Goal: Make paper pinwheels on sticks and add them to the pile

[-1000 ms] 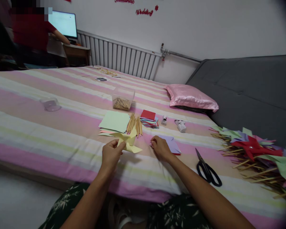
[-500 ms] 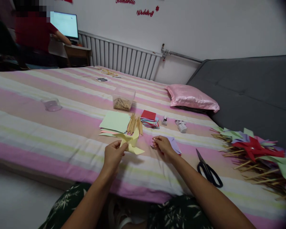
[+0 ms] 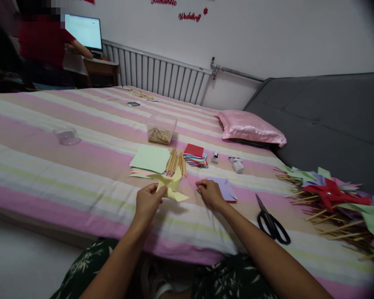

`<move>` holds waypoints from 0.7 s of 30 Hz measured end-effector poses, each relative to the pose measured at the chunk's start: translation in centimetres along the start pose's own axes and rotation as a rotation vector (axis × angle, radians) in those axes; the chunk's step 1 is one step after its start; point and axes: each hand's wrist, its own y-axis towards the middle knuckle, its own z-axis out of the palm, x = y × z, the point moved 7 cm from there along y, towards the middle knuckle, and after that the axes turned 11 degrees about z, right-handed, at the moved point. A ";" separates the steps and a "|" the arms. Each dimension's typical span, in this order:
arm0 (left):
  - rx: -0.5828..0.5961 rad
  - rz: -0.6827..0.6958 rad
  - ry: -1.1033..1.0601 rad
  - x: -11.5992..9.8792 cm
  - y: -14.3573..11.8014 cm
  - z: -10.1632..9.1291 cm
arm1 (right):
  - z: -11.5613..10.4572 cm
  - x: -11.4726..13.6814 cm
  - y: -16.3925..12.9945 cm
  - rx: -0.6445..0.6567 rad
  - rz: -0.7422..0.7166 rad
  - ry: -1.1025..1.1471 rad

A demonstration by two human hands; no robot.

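Observation:
My left hand [image 3: 147, 203] pinches a pale yellow paper pinwheel [image 3: 171, 186] by its lower edge, just above the striped bed [image 3: 81, 174]. To its right, my right hand [image 3: 210, 194] rests fingers-down on the bed. Its fingertips are at a small dark pin-like bit [image 3: 198, 191] beside a folded purple paper [image 3: 227, 189]. Whether the fingers grip that bit is too small to tell. Just beyond my hands lie a bundle of thin wooden sticks [image 3: 176, 162] and a light green sheet [image 3: 150, 159].
Black scissors [image 3: 272, 222] lie right of my right arm. Several finished pinwheels on sticks [image 3: 333, 195] are heaped at the right. A coloured paper stack [image 3: 195, 154], clear stick box [image 3: 161, 128], small bottle [image 3: 215, 157] and pink pillow [image 3: 251, 128] lie farther back. Another person [image 3: 40, 45] sits at a monitor [image 3: 84, 32].
My right hand lifted slightly off the bed half a second ago and has come back down beside the purple paper. The left hand with the yellow pinwheel has hardly moved.

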 end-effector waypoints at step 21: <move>0.004 0.000 -0.017 -0.1 0.0 0.0 | 0.2 -0.9 0.6 -0.085 0.119 -0.084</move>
